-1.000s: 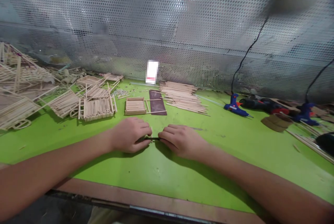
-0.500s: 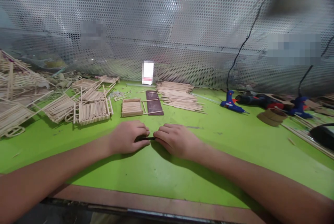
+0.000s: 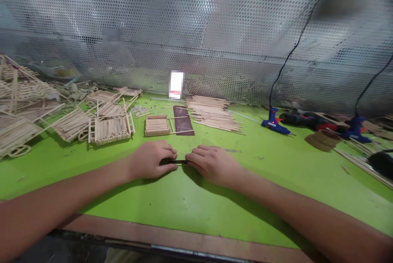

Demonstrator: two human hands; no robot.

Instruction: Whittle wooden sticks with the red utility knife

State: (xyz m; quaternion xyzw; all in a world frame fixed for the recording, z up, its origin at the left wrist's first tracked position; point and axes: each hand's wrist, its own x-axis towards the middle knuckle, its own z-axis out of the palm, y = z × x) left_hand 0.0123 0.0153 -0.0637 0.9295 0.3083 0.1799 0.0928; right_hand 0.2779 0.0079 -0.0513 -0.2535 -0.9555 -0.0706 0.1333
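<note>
My left hand (image 3: 152, 159) and my right hand (image 3: 211, 164) rest knuckles-up on the green table top (image 3: 190, 197), close together. Both are curled shut on a thin dark strip (image 3: 180, 161) that spans the small gap between them; most of it is hidden under the fingers. Just beyond my hands lie a small flat panel of wooden sticks (image 3: 157, 125) and a dark brown rectangular sheet (image 3: 183, 120).
A loose pile of wooden sticks (image 3: 215, 113) lies at the back centre. Stick-built frames and carts (image 3: 110, 126) crowd the left side. Two blue glue guns (image 3: 274, 124) (image 3: 356, 128) with cords, a brown tape roll (image 3: 322, 139) and a perforated metal screen (image 3: 196, 38) stand behind.
In the oldest frame a short pale stick stood up at my left fingertips; it is now out of sight. My hands stay closed on the dark strip; only the camera shifted slightly.
</note>
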